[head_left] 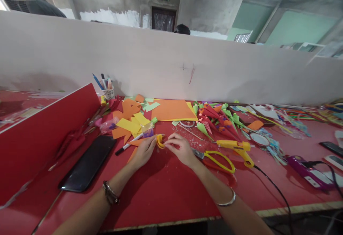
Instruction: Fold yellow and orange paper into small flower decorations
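Between my two hands is a small curled piece of yellow paper (pixel 160 141), held above the red table (pixel 160 192). My left hand (pixel 144 151) pinches its left side. The fingertips of my right hand (pixel 180 147) are closed at its right side. A black-and-white marker (pixel 128 145) lies just left of my left hand, beside yellow paper strips (pixel 131 125) and orange paper pieces (pixel 127 109). Close to my right wrist lie scissors (pixel 219 160) with yellow handles, and a yellow glue gun (pixel 237 147) rests behind them.
Colourful paper cones (pixel 214 117) are heaped at the back, right of stacked orange sheets (pixel 173 110). A black phone (pixel 87 165) lies at left by a red board (pixel 45 138). A pen cup (pixel 109 93) stands against the white partition (pixel 150 59). A purple power strip (pixel 308 172) sits at right.
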Action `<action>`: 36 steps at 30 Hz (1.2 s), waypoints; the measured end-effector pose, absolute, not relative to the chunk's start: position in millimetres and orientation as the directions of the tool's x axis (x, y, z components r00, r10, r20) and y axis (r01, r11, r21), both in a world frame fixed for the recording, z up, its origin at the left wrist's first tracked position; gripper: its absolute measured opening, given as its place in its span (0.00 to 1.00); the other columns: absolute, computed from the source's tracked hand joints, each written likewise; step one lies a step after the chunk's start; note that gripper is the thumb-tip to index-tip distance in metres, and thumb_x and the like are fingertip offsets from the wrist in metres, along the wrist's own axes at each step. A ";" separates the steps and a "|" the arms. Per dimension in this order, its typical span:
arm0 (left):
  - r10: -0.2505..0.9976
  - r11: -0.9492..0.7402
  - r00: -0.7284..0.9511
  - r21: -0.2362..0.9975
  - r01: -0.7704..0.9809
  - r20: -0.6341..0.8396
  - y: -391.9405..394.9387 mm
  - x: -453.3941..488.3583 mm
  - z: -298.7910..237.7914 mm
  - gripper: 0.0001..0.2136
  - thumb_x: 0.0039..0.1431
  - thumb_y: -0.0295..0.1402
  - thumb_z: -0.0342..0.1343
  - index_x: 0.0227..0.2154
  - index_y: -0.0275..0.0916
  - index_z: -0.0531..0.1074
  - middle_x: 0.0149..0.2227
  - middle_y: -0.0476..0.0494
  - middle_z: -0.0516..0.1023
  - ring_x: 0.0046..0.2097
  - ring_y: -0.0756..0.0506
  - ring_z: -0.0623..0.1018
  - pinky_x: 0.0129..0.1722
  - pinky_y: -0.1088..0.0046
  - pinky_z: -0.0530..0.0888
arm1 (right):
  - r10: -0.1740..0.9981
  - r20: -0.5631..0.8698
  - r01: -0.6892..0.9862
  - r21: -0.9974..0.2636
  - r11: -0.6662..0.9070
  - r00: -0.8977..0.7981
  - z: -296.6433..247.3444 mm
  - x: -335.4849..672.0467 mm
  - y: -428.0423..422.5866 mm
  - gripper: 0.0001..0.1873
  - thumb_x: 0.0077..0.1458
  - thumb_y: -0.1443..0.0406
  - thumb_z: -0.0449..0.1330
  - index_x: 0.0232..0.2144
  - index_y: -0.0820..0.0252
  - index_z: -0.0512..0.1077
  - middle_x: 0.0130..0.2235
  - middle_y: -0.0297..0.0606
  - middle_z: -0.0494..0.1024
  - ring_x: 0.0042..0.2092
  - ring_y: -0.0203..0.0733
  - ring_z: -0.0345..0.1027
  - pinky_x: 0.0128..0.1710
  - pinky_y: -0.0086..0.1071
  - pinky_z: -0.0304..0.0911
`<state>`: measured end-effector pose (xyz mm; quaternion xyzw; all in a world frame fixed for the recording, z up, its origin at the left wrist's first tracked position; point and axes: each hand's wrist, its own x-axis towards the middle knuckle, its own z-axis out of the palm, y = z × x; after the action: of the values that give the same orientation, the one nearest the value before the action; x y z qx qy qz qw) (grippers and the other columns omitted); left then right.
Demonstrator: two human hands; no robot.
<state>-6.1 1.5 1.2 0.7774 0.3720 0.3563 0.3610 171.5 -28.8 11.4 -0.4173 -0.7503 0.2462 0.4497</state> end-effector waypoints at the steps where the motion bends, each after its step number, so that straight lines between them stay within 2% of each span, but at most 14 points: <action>1: 0.835 -0.467 0.468 0.822 0.326 0.289 1.7 -6.9 1.4 0.19 0.62 0.37 0.36 0.47 0.34 0.65 0.24 0.48 0.72 0.30 0.48 0.71 0.38 0.71 0.68 | 0.851 0.463 0.404 -0.749 0.525 -0.249 12.6 172.2 -29.1 0.08 0.54 0.62 0.54 0.31 0.56 0.73 0.32 0.36 0.69 0.37 0.37 0.64 0.37 0.31 0.60; 5: 0.824 -0.492 0.485 0.795 0.355 0.293 1.6 -9.3 2.8 0.19 0.62 0.37 0.35 0.50 0.35 0.64 0.29 0.45 0.75 0.32 0.47 0.73 0.39 0.69 0.69 | 0.850 0.451 0.400 -0.750 0.527 -0.273 14.3 174.3 -30.2 0.09 0.54 0.62 0.53 0.32 0.56 0.74 0.32 0.36 0.70 0.36 0.37 0.65 0.37 0.30 0.60; 9: 0.800 -0.544 0.510 0.741 0.394 0.316 0.3 -9.6 2.4 0.19 0.62 0.38 0.36 0.49 0.37 0.65 0.45 0.41 0.73 0.46 0.45 0.71 0.49 0.66 0.65 | 0.840 0.464 0.408 -0.734 0.543 -0.281 10.0 174.0 -29.6 0.08 0.53 0.61 0.55 0.31 0.57 0.74 0.32 0.36 0.71 0.36 0.37 0.65 0.37 0.31 0.60; 11: 0.793 -0.554 0.521 0.731 0.398 0.317 0.4 -9.5 1.3 0.19 0.62 0.38 0.36 0.50 0.37 0.64 0.49 0.41 0.71 0.50 0.45 0.69 0.51 0.65 0.63 | 0.842 0.453 0.419 -0.731 0.539 -0.292 9.0 173.9 -29.5 0.09 0.53 0.61 0.55 0.31 0.57 0.74 0.32 0.36 0.71 0.36 0.38 0.65 0.37 0.31 0.60; 16: 0.782 -0.570 0.525 0.724 0.388 0.335 2.0 -10.6 -1.5 0.19 0.62 0.37 0.35 0.50 0.38 0.64 0.50 0.42 0.70 0.50 0.45 0.70 0.51 0.65 0.64 | 0.848 0.420 0.440 -0.727 0.528 -0.323 11.9 174.3 -30.9 0.10 0.54 0.61 0.53 0.31 0.58 0.73 0.31 0.36 0.72 0.34 0.37 0.65 0.36 0.31 0.60; 36: 0.768 -0.590 0.537 0.713 0.379 0.349 -0.2 -7.0 -1.4 0.17 0.62 0.35 0.38 0.48 0.37 0.66 0.49 0.40 0.71 0.49 0.44 0.71 0.50 0.63 0.65 | 0.795 0.447 0.498 -0.620 0.606 -0.411 8.2 172.3 -32.4 0.08 0.54 0.62 0.54 0.32 0.56 0.73 0.32 0.37 0.72 0.36 0.37 0.65 0.37 0.32 0.61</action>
<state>-7.0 -0.2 -1.4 0.8267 0.3469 0.3336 0.2913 172.3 -32.4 8.2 -0.3962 -0.8158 0.2000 0.3708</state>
